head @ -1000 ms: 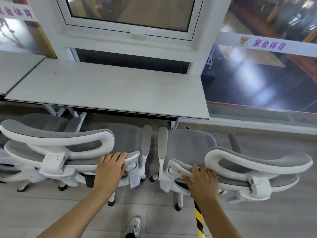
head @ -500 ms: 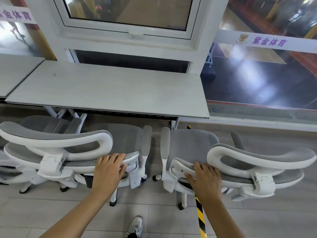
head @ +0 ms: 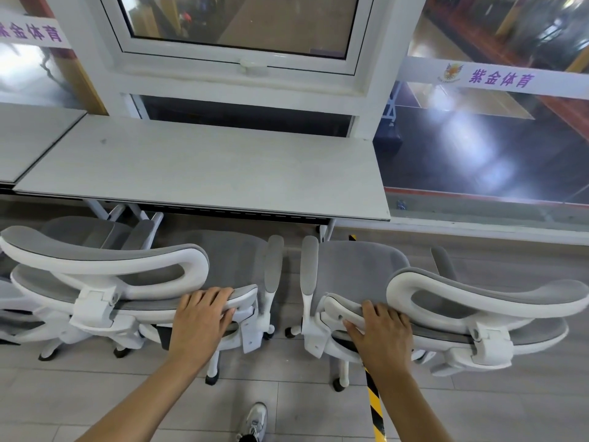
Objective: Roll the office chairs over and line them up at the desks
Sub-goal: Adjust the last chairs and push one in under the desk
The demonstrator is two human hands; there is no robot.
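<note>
Grey mesh chairs (head: 357, 269) – glossy white plastic

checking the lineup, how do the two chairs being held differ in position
The left chair sits squarely before the desk; the right chair reaches past the desk's right end. The left hand grips its backrest's right end; the right hand grips its backrest's left end. Both are grey with white frames.

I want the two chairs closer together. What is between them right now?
Only bare floor, in the head view: the left chair's armrest and the right chair's armrest face each other across a narrow gap, apart.
</note>
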